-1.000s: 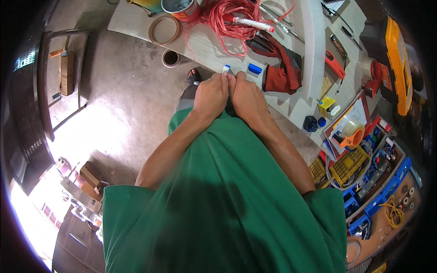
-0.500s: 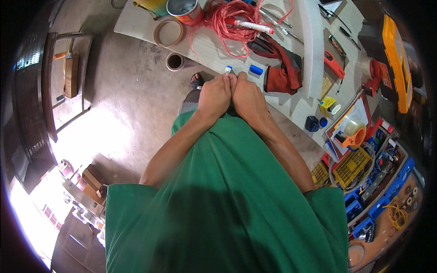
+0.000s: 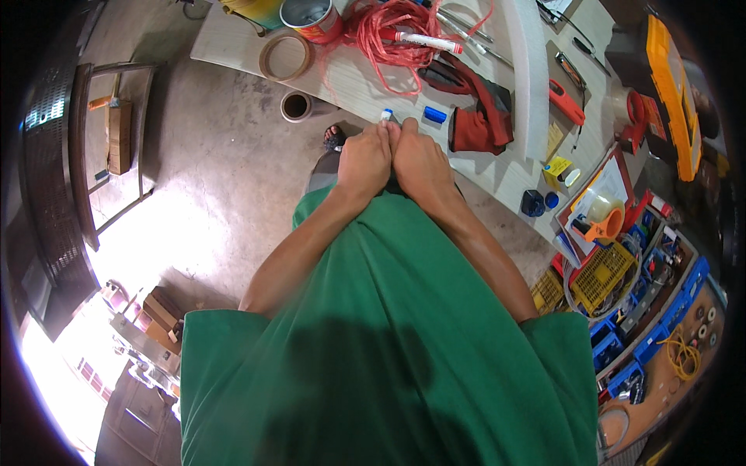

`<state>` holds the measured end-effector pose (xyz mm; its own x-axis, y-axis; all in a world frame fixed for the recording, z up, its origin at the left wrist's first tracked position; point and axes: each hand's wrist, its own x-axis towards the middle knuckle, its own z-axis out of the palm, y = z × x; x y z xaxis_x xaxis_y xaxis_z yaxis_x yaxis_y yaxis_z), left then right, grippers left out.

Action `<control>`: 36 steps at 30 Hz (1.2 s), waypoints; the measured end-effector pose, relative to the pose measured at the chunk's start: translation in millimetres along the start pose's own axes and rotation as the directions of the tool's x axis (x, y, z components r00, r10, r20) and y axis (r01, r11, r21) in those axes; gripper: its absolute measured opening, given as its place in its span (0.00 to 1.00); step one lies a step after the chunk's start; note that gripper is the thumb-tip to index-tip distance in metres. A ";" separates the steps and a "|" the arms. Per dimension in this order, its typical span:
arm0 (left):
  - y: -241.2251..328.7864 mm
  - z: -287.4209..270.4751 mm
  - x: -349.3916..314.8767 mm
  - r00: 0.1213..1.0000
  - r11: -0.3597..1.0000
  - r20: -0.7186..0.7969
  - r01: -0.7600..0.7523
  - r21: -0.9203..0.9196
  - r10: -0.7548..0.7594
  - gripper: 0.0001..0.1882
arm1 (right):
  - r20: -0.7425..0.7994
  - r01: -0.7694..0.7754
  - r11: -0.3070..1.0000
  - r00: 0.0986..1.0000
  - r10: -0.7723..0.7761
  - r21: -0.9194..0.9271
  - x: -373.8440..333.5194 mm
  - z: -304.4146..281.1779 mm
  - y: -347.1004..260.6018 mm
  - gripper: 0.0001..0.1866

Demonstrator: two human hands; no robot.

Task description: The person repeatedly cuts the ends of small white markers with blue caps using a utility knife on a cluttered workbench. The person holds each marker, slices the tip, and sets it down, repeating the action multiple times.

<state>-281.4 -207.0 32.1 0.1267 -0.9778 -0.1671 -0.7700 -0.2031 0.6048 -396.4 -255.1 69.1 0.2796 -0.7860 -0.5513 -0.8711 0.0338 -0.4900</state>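
My left hand (image 3: 364,161) and my right hand (image 3: 422,159) are pressed together at the near table edge, fingers closed. Between the fingertips a marker (image 3: 387,114) pokes out, showing a white part and a blue tip; the rest of it is hidden in the hands. Just right of it, a loose blue marker cap (image 3: 434,115) lies on the table. Farther right are a small dark blue ink bottle (image 3: 533,203) and its round blue cap (image 3: 552,200), next to a yellow and white box (image 3: 556,170).
On the table (image 3: 233,43) lie a tape roll (image 3: 286,58), a red can (image 3: 320,29), tangled pink twine (image 3: 388,54) with a red-and-white marker (image 3: 423,41) on it, red-grey gloves (image 3: 482,124) and a red cutter (image 3: 566,102). Blue parts bins (image 3: 649,349) stand lower right.
The whole view has shifted slightly, with the table things a little higher and farther left. Both hands stay closed together around the marker, barely changed.
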 end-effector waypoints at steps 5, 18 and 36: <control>-2.1 -2.1 2.5 0.999 0.999 -0.008 0.032 -0.034 -0.032 0.22 | -0.005 0.014 1.000 1.000 -0.014 -0.005 3.7 0.5 -2.0 0.25; -7.8 1.6 1.2 0.972 0.954 0.071 0.234 -0.187 -0.224 0.18 | -0.008 -0.015 1.000 1.000 0.015 0.009 -8.9 -7.7 -0.3 0.25; -11.8 -12.0 4.9 0.956 0.983 0.229 0.178 0.050 -0.185 0.15 | 0.129 -0.042 0.999 0.991 0.039 0.020 1.3 -20.5 -10.7 0.25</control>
<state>-264.2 -210.1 33.5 0.1206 -0.8849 -0.4499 -0.7656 -0.3714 0.5253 -395.0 -269.1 87.4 0.2957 -0.6976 -0.6526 -0.8738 0.0786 -0.4799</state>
